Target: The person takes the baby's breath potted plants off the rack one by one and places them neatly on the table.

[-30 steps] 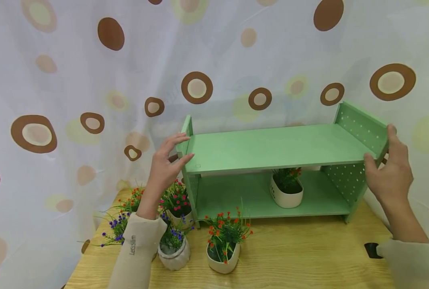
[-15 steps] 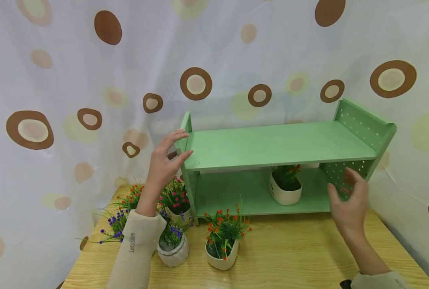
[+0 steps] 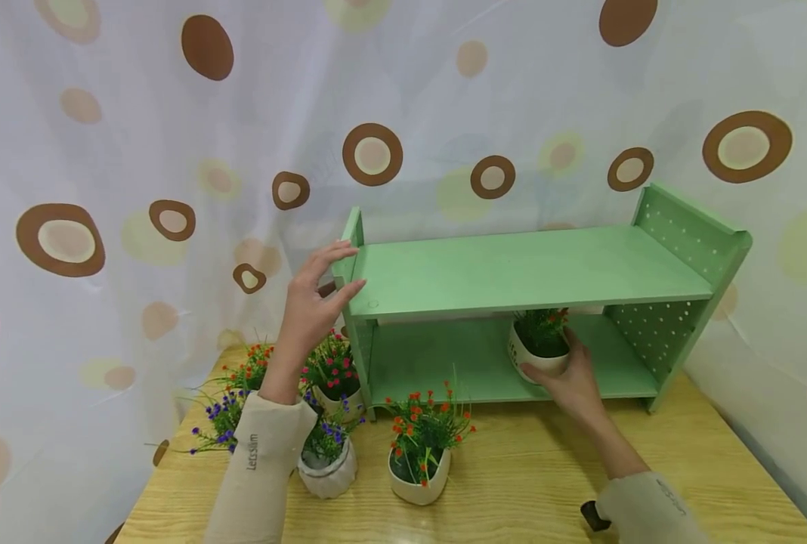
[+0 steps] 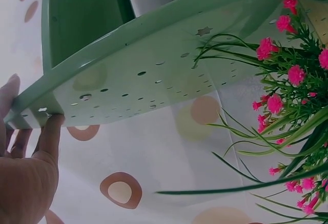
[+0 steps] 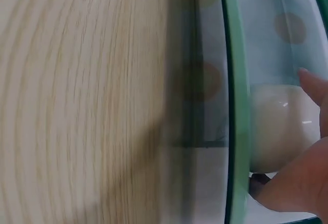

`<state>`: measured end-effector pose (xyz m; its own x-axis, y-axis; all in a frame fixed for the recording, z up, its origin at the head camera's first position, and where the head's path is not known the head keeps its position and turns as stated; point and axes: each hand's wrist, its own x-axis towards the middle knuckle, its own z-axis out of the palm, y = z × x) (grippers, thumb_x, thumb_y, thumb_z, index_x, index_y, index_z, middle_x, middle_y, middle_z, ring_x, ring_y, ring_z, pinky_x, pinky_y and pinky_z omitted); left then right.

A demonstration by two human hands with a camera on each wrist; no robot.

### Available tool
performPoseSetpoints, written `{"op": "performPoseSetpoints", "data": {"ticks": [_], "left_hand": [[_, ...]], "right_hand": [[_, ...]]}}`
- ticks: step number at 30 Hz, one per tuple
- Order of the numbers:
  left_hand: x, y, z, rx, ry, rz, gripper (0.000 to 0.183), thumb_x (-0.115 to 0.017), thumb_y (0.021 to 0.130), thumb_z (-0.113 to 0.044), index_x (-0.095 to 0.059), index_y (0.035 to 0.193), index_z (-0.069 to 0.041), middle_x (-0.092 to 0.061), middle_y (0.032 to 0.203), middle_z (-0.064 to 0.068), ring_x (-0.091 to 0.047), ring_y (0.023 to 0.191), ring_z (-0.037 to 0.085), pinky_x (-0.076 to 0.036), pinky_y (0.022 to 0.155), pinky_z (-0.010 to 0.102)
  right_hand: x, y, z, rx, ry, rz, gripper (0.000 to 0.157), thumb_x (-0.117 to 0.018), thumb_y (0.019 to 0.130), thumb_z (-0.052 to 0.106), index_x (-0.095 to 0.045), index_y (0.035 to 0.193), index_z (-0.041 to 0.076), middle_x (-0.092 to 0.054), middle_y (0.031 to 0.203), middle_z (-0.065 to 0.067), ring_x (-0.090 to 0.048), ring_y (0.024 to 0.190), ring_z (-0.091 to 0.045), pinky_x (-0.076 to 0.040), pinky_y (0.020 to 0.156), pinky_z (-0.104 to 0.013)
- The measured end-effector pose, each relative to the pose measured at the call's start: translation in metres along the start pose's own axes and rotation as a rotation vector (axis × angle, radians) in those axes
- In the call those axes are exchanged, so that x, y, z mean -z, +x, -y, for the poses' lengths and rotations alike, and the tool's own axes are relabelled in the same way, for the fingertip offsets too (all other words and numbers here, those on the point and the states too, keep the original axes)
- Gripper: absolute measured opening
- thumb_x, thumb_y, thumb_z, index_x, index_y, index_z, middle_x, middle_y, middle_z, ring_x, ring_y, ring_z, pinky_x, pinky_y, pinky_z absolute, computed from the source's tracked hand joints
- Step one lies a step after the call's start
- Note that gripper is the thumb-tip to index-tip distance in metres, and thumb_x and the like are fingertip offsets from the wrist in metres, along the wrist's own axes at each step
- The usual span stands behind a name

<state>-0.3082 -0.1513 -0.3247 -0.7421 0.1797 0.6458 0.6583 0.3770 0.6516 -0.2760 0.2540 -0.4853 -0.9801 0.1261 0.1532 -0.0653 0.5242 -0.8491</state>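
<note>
A green two-tier shelf (image 3: pixel 533 268) with perforated side panels stands on the wooden table. At its left end, my left hand (image 3: pixel 311 302) grips the side panel, with the thumb in front. The left wrist view shows fingers (image 4: pixel 50 137) against the panel's outer face. On the lower tier sits a white potted plant (image 3: pixel 538 351) with red flowers. My right hand (image 3: pixel 573 381) holds its pot at the right side, thumb across the front and fingers round the far side. The right wrist view catches the smooth pot (image 5: pixel 282 126) and part of that hand (image 5: pixel 302 178).
A white pot of red flowers (image 3: pixel 419 476) stands in front of the shelf. Beside it is a pale ribbed pot with blue flowers (image 3: pixel 329 468). Pink (image 3: pixel 335 378), red and blue potted flowers crowd the table's left side. A dotted curtain (image 3: pixel 410 91) hangs behind.
My right hand has left the shelf's right side panel, moved down and leftward, and taken hold of the potted plant on the lower tier. The left hand has stayed at the left panel.
</note>
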Motion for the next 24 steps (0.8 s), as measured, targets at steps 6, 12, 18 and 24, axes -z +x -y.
{"op": "performPoseSetpoints", "data": {"ticks": [6,12,18,24], "left_hand": [[-0.0011,0.0004,0.0005,0.002,-0.002,0.002,0.044,-0.075,0.097,-0.02,-0.064,0.14,-0.018,-0.05,0.156,-0.002,-0.04,0.151,0.016,-0.055,0.105,0.053],[-0.0007,0.0004,0.0002,0.006,-0.007,0.0,0.045,-0.075,0.097,-0.019,-0.064,0.14,-0.016,-0.05,0.156,-0.003,-0.04,0.151,0.015,-0.055,0.105,0.053],[-0.0005,0.0006,0.0012,0.009,-0.002,0.004,0.045,-0.075,0.097,-0.018,-0.063,0.14,-0.014,-0.05,0.157,-0.001,-0.039,0.152,0.017,-0.054,0.105,0.054],[-0.0007,0.0005,-0.0001,0.012,-0.002,0.003,0.045,-0.075,0.097,-0.02,-0.063,0.141,-0.017,-0.05,0.157,-0.002,-0.04,0.151,0.017,-0.054,0.105,0.054]], "right_hand": [[-0.009,0.0072,0.0014,-0.034,0.02,-0.075,0.109,-0.08,0.091,0.032,-0.007,0.165,0.001,-0.02,0.162,-0.035,-0.03,0.146,-0.053,-0.034,0.115,-0.068],[-0.0109,0.0104,0.0022,-0.036,0.037,-0.111,0.105,-0.082,0.089,0.03,-0.014,0.163,-0.002,-0.025,0.162,-0.032,-0.031,0.147,-0.05,-0.033,0.116,-0.066],[-0.0082,0.0089,0.0024,-0.054,0.039,-0.092,0.108,-0.083,0.088,0.032,-0.013,0.164,-0.001,-0.025,0.163,-0.031,-0.03,0.148,-0.049,-0.032,0.117,-0.066],[-0.0043,0.0019,0.0028,-0.049,0.026,-0.053,0.11,-0.083,0.089,0.033,-0.011,0.164,-0.002,-0.026,0.162,-0.033,-0.032,0.147,-0.051,-0.035,0.115,-0.067]]}}
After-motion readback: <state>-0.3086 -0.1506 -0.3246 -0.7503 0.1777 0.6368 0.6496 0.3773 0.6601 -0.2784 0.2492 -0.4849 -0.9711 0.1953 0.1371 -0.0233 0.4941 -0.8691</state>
